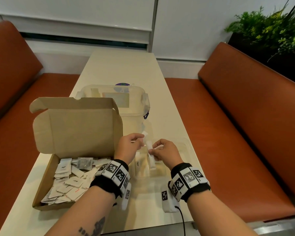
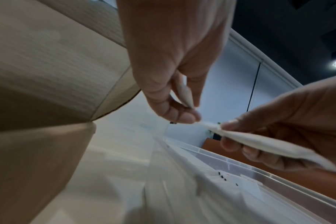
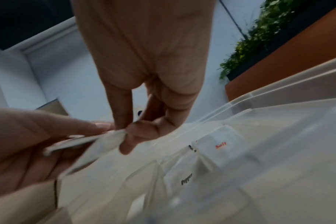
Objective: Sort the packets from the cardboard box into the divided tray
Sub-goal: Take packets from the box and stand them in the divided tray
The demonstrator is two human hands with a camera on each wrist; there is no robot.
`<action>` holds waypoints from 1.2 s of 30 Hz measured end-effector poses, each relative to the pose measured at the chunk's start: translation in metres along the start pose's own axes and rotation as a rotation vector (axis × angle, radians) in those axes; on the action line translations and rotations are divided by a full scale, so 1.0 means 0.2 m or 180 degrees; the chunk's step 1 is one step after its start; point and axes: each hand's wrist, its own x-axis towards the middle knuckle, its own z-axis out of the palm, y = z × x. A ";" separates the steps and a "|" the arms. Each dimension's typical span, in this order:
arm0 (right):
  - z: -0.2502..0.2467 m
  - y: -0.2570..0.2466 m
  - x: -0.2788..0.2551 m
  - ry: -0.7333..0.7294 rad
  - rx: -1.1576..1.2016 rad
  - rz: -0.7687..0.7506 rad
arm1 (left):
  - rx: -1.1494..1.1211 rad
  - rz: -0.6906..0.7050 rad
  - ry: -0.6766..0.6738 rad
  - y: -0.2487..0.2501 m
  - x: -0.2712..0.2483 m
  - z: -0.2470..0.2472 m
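Long white stick packet (image 1: 151, 155) is over the divided tray (image 1: 188, 147), pinched in the right hand (image 1: 165, 153); left hand (image 1: 129, 146) pinches another (also white) (image 1: 145, 134). Lay it flat beside the sugar sticks (image 1: 138, 165), then back to the cardboard box (image 1: 46, 183).

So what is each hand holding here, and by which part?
Both hands hold long white stick packets above the divided tray. The right hand pinches one near its end; the left hand pinches another at its tip.
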 end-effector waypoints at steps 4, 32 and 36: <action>0.09 -0.01 -0.01 -0.0043 -0.0606 0.0050 | 0.0196 0.0094 0.0108 -0.01 0.00 -0.01; 0.18 0.04 0.00 -0.0254 -0.4107 -0.0997 | 0.0280 0.0072 0.0107 -0.02 0.01 0.00; 0.19 0.05 0.01 -0.0365 -0.4189 -0.0904 | 0.0305 0.0021 0.0115 -0.02 0.01 0.01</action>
